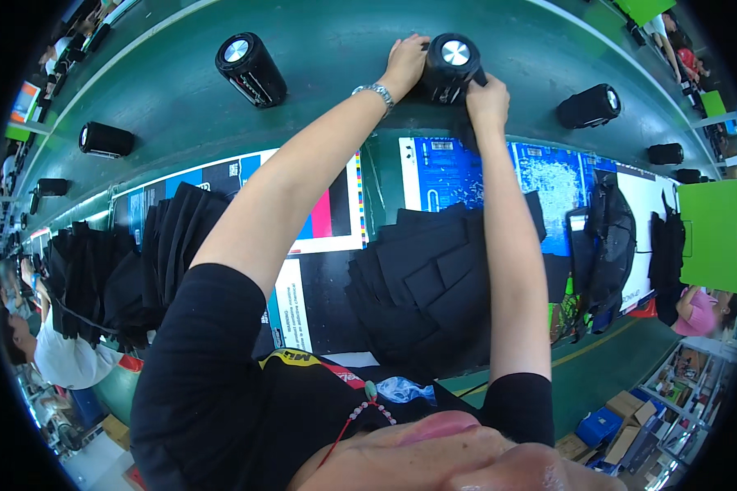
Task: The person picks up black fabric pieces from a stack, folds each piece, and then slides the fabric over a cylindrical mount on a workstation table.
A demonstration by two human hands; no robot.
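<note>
A black cylinder speaker [453,61] with a silver round top stands on the green conveyor belt [336,41] straight ahead of me. My left hand [404,64], with a metal watch on its wrist, grips the speaker's left side. My right hand [487,100] holds its lower right edge, where a dark piece hangs down below the fingers. Both arms are stretched out over the bench.
More black speakers rest on the belt: one [250,69] to the left, one [105,139] farther left, two [590,106] [666,153] to the right. Stacks of black fabric pieces [434,278] [164,254] lie on printed sheets [483,168]. Other people [53,352] [704,311] work at both sides.
</note>
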